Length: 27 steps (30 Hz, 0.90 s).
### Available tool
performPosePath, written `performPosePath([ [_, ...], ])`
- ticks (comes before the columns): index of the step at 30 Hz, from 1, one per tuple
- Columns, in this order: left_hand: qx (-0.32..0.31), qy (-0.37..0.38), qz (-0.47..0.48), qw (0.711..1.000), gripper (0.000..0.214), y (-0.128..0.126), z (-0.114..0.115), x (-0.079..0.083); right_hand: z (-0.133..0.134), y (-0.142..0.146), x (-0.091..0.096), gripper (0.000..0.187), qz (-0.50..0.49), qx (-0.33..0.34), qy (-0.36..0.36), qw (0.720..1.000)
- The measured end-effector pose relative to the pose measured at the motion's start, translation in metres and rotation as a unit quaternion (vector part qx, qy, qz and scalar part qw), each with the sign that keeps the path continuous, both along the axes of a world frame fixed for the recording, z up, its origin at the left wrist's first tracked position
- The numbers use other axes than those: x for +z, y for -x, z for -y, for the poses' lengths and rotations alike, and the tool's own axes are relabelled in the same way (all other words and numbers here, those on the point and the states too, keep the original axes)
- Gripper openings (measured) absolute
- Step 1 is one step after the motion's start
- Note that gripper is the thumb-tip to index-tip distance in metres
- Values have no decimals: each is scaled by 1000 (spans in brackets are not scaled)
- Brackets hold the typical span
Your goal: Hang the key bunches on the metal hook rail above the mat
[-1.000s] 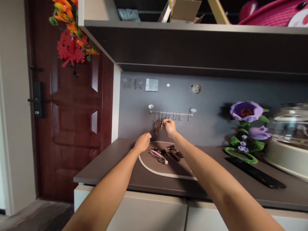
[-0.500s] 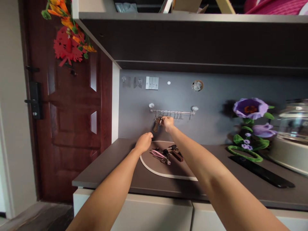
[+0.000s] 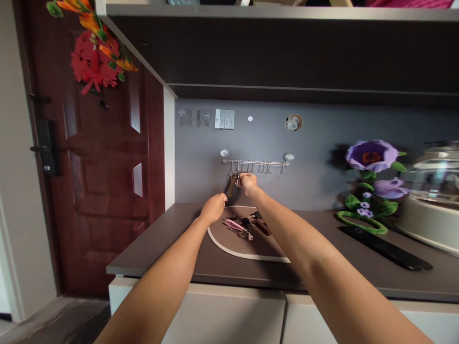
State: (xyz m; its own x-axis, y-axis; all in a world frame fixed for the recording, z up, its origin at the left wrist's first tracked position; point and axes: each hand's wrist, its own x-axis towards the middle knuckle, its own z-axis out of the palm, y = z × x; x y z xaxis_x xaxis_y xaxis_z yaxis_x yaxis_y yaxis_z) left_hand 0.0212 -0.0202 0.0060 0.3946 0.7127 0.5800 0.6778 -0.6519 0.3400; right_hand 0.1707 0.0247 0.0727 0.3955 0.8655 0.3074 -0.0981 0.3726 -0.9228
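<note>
Head: right hand (image 3: 248, 183) holds keys (image 3: 238, 182) above mat edge (image 3: 239, 207).

A wall (image 3: 319, 186) rises behind your table (image 3: 158, 248); on it, the hook rail (image 3: 258, 163) runs above the mat (image 3: 229, 253). That mat lies left of the table's middle, a pile of keys (image 3: 247, 224) on it, its right end behind your right forearm. Your right hand (image 3: 248, 183) is at the upper end of a key bunch (image 3: 232, 187) under the rail's left half; your left hand (image 3: 214, 209) is lower, just left. Right of the mat, a flower ornament (image 3: 371, 155) stands near the back edge, a slab (image 3: 387, 249) slanting before it toward the front edge, a domed container (image 3: 426, 220) to its right. Beyond the left edge is the door (image 3: 107, 191); a shelf (image 3: 272, 57) hangs overhead.
</note>
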Motion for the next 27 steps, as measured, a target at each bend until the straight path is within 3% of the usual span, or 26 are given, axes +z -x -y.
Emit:
performPosePath([
  [12, -42, -10, 1, 999, 27, 1, 0, -1, 11, -6, -3, 15, 34, 33, 34, 998],
  [17, -78, 3, 28, 997, 26, 2, 1, 1, 19, -13, -8, 15, 49, -3, 36, 998],
  [22, -119, 35, 81, 989, 23, 2, 2, 1, 38, -22, -19, 21, 118, -62, 30, 991],
  [27, -176, 111, 92, 974, 27, 3, 7, 3, 64, -33, -41, 22, 166, -11, 14, 986],
])
